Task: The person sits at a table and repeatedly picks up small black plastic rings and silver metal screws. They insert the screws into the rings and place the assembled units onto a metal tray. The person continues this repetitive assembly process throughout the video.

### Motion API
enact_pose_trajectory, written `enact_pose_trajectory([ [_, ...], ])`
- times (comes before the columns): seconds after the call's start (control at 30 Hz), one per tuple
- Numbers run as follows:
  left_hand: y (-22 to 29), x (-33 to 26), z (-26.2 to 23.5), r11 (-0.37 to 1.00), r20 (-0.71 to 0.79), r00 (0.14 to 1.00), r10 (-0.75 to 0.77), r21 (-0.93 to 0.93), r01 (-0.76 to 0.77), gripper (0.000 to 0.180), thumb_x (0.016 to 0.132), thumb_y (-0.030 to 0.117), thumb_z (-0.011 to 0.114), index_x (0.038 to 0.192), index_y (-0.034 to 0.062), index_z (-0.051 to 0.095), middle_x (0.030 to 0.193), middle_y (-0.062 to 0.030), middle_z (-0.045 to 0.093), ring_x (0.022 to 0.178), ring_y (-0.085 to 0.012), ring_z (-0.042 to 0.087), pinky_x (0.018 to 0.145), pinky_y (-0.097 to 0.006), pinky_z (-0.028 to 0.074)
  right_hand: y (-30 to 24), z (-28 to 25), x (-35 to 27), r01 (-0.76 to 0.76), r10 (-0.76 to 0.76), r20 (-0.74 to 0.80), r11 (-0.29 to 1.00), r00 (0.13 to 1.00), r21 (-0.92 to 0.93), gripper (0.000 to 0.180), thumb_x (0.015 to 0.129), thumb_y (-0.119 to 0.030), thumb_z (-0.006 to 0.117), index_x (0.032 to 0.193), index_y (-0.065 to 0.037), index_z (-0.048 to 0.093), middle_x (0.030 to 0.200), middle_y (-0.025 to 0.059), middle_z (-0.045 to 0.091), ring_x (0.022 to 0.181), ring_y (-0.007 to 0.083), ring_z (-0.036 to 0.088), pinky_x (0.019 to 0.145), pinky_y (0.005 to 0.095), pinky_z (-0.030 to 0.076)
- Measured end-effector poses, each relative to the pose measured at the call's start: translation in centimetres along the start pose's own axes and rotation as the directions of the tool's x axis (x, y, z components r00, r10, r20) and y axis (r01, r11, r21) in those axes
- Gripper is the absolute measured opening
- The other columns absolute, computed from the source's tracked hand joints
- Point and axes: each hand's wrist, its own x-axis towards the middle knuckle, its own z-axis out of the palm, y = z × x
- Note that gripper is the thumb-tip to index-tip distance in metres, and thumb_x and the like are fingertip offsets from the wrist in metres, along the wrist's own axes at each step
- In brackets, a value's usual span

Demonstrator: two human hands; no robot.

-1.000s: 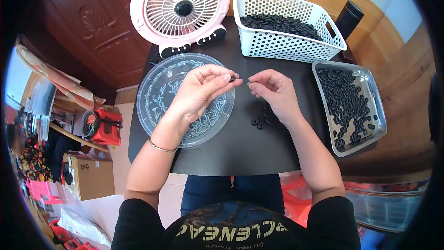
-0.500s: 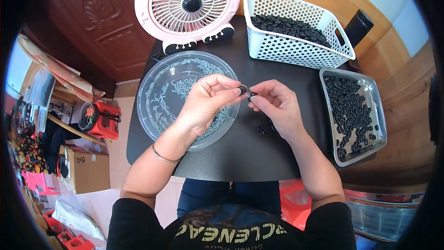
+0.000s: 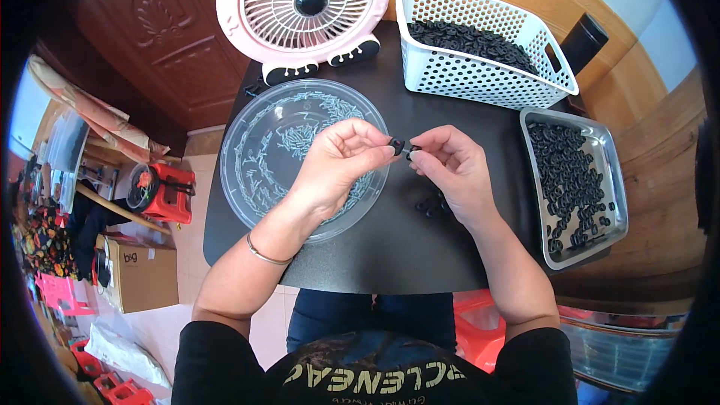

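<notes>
Over the dark table, my left hand (image 3: pixel 337 165) pinches a small black plastic piece (image 3: pixel 396 142) between thumb and forefinger. Close beside it, my right hand (image 3: pixel 456 169) is closed in a pinch on another small black piece (image 3: pixel 412 151). The two pieces nearly meet; whether they touch is too small to tell. Left of my hands, partly under my left wrist, sits a round clear tub (image 3: pixel 234 180) with many pale, thin, screw-like pins (image 3: pixel 300 139). A few loose black pieces (image 3: pixel 429 205) lie on the table by my right wrist.
A metal tray (image 3: pixel 559 259) of small black rings stands at the right. Behind it are a white perforated basket (image 3: pixel 480 86) of black pieces and a black cylinder (image 3: pixel 583 41). A pink fan (image 3: pixel 309 4) stands at the back left. A red stool (image 3: pixel 171 193) is on the floor.
Both hands have shifted slightly right, still pinching. The black piece in my left fingers now shows at a different angle. My right fingertips have tilted a little.
</notes>
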Motion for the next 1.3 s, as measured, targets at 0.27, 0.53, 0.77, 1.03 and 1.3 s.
enact_pose_trajectory([
  [0.27,0.01,-0.06,0.29,0.999,0.006,0.999,0.033,0.024,-0.033,0.012,0.077,-0.003,0.061,0.086,0.0017,0.056,0.082,-0.0061,0.062,0.077,-0.0109,0.060,0.070,-0.022,0.049,-0.07,-0.01,-0.03,-0.001,0.000,-0.022,1.000,1.000,-0.025,0.013,0.078,0.000,0.060,0.091,-0.002,0.056,0.086,0.0045,0.061,0.077,0.0066,0.057,0.071,0.0204,0.046],
  [0.53,-0.13,-0.12,0.25,0.995,0.057,0.997,0.053,0.079,-0.058,0.013,0.077,-0.002,0.061,0.089,0.0007,0.056,0.081,-0.0063,0.062,0.076,-0.0108,0.060,0.070,-0.023,0.050,-0.51,0.18,-0.29,-0.013,0.013,-0.017,1.000,1.000,-0.018,0.015,0.078,-0.003,0.062,0.091,-0.001,0.056,0.084,0.0047,0.062,0.073,0.0057,0.056,0.066,0.0188,0.045],
  [0.77,-0.19,-0.11,0.17,0.993,0.066,0.995,0.070,0.087,-0.076,0.013,0.077,-0.002,0.061,0.090,0.0002,0.056,0.082,-0.0063,0.062,0.075,-0.0103,0.060,0.070,-0.022,0.050,-0.38,0.13,-0.25,-0.015,0.015,-0.020,1.000,1.000,0.019,0.015,0.078,-0.005,0.063,0.091,-0.002,0.055,0.082,0.0038,0.061,0.070,0.0050,0.055,0.063,0.0184,0.045],
  [1.03,-0.09,-0.28,0.66,0.988,0.041,0.995,0.089,0.121,-0.094,0.013,0.077,-0.002,0.060,0.089,0.0000,0.057,0.082,-0.0067,0.062,0.076,-0.0102,0.060,0.070,-0.022,0.050,-0.41,0.25,-0.32,-0.001,0.002,-0.037,0.999,0.999,0.049,0.014,0.078,-0.004,0.063,0.089,-0.002,0.055,0.081,0.0044,0.061,0.069,0.0058,0.056,0.063,0.0189,0.045],
  [1.3,-0.34,-0.54,0.70,0.992,0.061,0.994,0.088,0.085,-0.093,0.010,0.078,-0.002,0.060,0.088,-0.0001,0.058,0.083,-0.0073,0.063,0.076,-0.0106,0.061,0.070,-0.022,0.050,-0.34,0.32,-0.42,0.025,-0.024,-0.014,0.997,1.000,0.072,0.012,0.079,-0.003,0.062,0.088,-0.001,0.054,0.080,0.0054,0.061,0.069,0.0067,0.056,0.062,0.0197,0.046],
])
